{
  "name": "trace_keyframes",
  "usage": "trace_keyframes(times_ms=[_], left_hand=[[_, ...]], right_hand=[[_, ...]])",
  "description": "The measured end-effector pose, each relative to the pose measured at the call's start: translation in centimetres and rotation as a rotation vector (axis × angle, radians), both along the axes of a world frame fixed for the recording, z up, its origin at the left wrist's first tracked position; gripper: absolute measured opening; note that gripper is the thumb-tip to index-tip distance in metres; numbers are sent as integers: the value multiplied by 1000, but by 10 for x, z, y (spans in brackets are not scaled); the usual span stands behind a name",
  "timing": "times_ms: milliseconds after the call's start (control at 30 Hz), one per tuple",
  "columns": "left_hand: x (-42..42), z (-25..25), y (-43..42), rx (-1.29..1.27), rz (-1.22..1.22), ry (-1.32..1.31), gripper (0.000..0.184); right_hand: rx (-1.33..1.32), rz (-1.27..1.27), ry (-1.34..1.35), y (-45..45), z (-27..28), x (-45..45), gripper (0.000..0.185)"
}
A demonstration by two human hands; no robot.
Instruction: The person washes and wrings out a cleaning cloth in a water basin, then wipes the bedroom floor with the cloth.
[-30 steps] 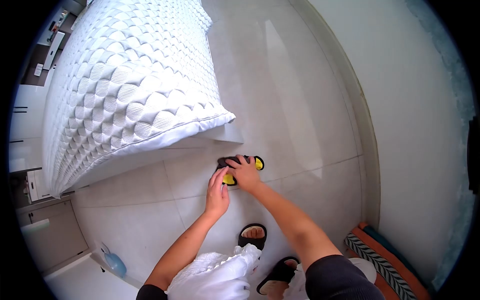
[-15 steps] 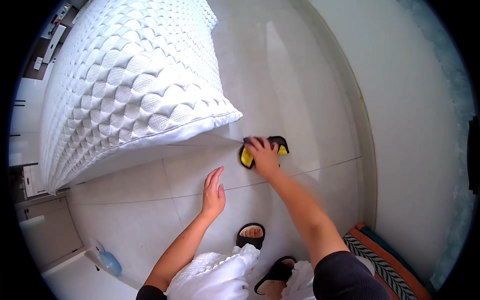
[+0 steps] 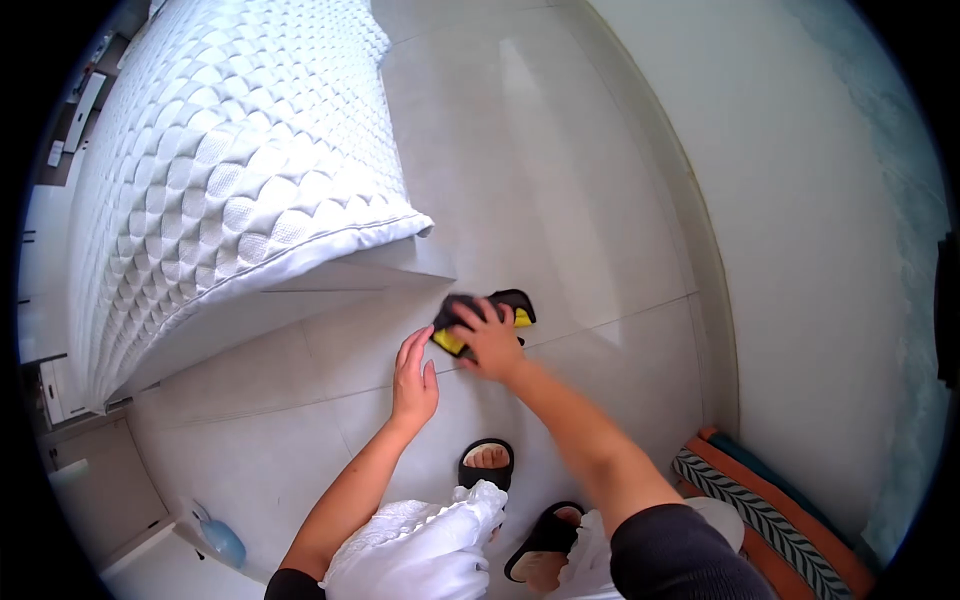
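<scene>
A crumpled black-and-yellow cloth (image 3: 520,304) lies on the pale tiled floor, close to the corner of the bed. My right hand (image 3: 489,342) presses on it from above, fingers spread over its dark side and slightly blurred. Part of the cloth is hidden under that palm. Just left of the cloth is my left hand (image 3: 412,380), its fingers stretched out and its thumb apart, holding nothing. Its fingertips are close to the yellow edge; whether they touch it I cannot tell.
The bed with a white quilted cover (image 3: 270,150) fills the upper left. A wall (image 3: 780,200) runs along the right. Orange striped fabric (image 3: 760,500) lies at lower right, a blue bottle-like object (image 3: 222,540) at lower left. My sandals (image 3: 487,465) are below.
My right hand and the cloth went right and away from me, then came back left beside my left hand. The view has also shifted a little.
</scene>
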State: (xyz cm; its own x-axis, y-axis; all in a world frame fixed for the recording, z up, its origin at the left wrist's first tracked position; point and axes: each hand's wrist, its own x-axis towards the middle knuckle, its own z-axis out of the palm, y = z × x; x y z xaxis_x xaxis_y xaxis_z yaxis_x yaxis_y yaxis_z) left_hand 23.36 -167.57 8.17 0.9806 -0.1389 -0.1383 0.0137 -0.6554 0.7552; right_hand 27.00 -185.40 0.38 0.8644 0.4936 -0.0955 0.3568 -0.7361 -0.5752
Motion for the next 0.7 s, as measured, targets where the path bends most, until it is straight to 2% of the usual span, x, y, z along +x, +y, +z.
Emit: trace_keyframes(times_ms=[67,133,200,267,367,467,567,700], left_hand=[[5,-2,-8,-14,-30,-19,58],[5,0,-19,-24,-70,-20,58],[4,5,-27,-34,-112,-18,58],[3,2,-30,-22,-132,-32,58],[6,8,-29,0,-143,-35,58],[7,8,-28,24,-158,-53,58],[4,9,-43,33,-232,-59,59],[3,21,-62,49,-451,-19,58]], right_hand=[[18,260,-73,-29,-17,-20,33],[1,423,-5,-71,-20,-14,31],[-76,219,-88,-97,-19,6,39],[21,-148,-90,-114,-7,31,46],[-30,-162,-39,-123,0,6,51],[-61,258,-49,-143,-14,-76,48],[-89,445,137,-174,-2,-99,46],[-137,-188,-29,-229,-3,-35,51]])
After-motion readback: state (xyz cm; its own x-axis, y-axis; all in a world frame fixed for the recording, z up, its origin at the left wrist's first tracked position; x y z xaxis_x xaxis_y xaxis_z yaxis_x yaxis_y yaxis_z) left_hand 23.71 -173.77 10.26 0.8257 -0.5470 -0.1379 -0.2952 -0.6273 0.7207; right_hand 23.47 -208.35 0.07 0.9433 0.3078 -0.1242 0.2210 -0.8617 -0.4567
